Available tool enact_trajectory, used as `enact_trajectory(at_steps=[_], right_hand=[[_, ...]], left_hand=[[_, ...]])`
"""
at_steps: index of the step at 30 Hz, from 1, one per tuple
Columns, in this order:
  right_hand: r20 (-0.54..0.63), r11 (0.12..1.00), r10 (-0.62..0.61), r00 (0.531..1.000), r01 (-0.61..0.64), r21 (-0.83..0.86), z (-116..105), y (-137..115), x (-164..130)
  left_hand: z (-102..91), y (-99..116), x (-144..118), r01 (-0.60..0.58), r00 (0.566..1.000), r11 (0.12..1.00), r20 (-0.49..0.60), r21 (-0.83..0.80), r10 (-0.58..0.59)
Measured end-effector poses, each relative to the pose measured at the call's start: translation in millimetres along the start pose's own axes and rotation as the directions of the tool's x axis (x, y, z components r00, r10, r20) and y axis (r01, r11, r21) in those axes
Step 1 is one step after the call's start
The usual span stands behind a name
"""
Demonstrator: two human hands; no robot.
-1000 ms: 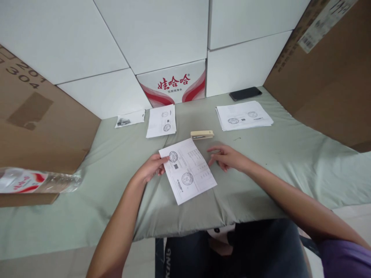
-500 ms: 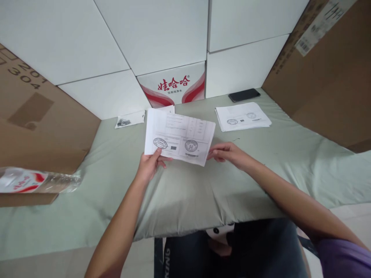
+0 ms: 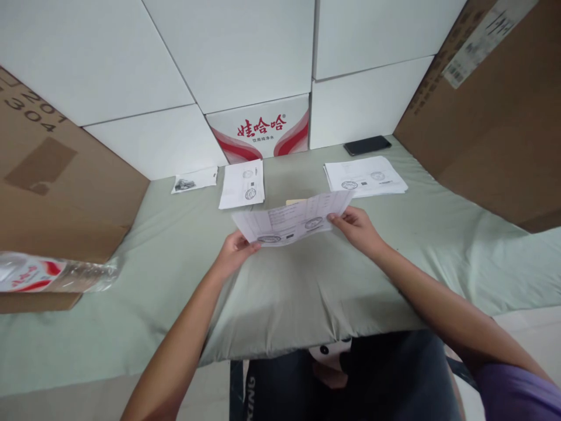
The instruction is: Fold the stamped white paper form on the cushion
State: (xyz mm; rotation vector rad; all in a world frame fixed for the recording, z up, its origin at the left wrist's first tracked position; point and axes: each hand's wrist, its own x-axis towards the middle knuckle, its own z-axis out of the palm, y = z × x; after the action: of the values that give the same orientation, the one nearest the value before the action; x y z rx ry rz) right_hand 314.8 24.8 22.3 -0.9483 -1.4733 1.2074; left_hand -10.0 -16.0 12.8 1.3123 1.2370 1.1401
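Green cloth (image 3: 298, 304) lies beneath stamped paper (image 3: 293, 219), pinched narrowly at its ends by the left hand (image 3: 234, 252) at 8 o'clock and right hand (image 3: 357, 230) at 3; a small stack (image 3: 239, 186) sits at 10, a larger pile (image 3: 368, 174) at 2.

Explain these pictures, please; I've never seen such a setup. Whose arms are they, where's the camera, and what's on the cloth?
No machine here: a person works bare-handed, seen by one camera worn on the head, looking forward and down. The left hand and right hand hold a printed paper between them, one at each end. A beige object behind it is mostly hidden. On the green cloth lie left papers, a right paper stack, and a dark phone beyond that stack.
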Motion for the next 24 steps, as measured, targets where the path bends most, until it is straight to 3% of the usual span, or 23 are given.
enact_trajectory(at_steps=[3,6,13,18,21,24], right_hand=[[-0.028,0.995,-0.056,0.998,0.053,-0.084,-5.4,-11.1,-3.5],[0.025,0.997,-0.021,0.999,0.023,-0.069,-7.4,-14.9,-10.4],[-0.063,1.000,0.015,0.998,-0.013,0.027,-6.5,4.6,-24.6],[-0.102,1.000,-0.007,0.995,0.009,0.019,-2.3,6.5,-34.4],[-0.133,0.999,-0.017,0.991,0.012,-0.033,-1.0,3.0,-38.6],[-0.095,0.997,0.000,0.995,-0.007,-0.077,-0.8,0.9,-39.5]], left_hand=[[-0.1,2.5,0.2,-0.073,0.997,0.996,-0.029,0.050,0.075],[14.6,2.3,-2.7,-0.120,0.992,0.988,-0.021,0.100,0.122],[47.0,2.7,-8.3,-0.132,0.989,0.991,0.064,0.006,0.131],[48.8,10.4,-12.4,-0.096,0.995,0.995,0.036,-0.014,0.097],[46.5,8.8,-13.2,-0.090,0.993,0.995,0.069,-0.048,0.093],[44.8,2.5,-11.6,-0.071,0.992,0.997,0.108,0.029,0.068]])
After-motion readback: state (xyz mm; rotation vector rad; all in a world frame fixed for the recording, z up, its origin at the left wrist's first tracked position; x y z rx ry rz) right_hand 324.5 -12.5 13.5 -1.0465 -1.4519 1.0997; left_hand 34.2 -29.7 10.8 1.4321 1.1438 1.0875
